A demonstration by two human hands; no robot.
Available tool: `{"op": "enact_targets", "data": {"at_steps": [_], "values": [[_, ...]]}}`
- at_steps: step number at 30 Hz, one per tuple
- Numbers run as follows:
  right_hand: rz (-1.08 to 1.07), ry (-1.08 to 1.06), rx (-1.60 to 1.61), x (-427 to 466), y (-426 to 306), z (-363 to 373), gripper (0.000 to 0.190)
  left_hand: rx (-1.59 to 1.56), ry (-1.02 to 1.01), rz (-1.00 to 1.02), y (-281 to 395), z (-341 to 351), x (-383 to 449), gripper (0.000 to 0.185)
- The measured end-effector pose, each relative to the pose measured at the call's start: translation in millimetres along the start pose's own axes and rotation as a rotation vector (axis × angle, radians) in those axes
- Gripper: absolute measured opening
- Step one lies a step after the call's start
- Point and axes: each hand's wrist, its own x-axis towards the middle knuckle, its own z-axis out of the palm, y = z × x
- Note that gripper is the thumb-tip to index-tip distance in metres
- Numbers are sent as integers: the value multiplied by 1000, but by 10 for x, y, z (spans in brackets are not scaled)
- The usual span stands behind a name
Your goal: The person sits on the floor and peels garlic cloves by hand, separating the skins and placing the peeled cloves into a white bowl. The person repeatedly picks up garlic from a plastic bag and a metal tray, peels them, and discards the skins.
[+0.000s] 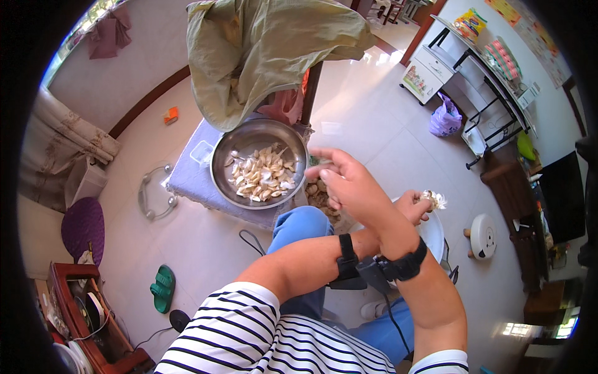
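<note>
My forearms cross. My right hand [340, 180] is over the right side of a metal bowl's rim, fingers spread and slightly blurred, with nothing seen in it. Loose garlic cloves [262, 173] lie in the metal bowl [219, 187], which stands on a cloth-covered surface [187, 175]. Reaching out to the right under the other forearm, my left hand [413, 205] grips a partly peeled garlic bulb [434, 199]. Below it is a white round basin [434, 233], mostly hidden by my arms. Whole garlic bulbs [317, 194] sit beside the bowl, partly behind my right hand.
Green-beige cloth [275, 46] hangs just beyond the bowl. A clear plastic container [202, 152] lies left of it. On the floor are a green sandal [162, 289], a small round stool [482, 236] and a purple bag [444, 117]. A cable runs from my right wrist strap [406, 267].
</note>
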Motion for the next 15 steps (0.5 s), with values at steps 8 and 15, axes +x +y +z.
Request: {"op": "enact_targets", "data": {"at_steps": [8, 15], "values": [[-200, 441, 94, -1102, -20, -1066, 25, -111, -128, 131, 213, -53, -243, 39], [-231, 781, -220, -1690, 707, -1646, 25, -25, -214, 222, 11, 178, -219, 39]]}}
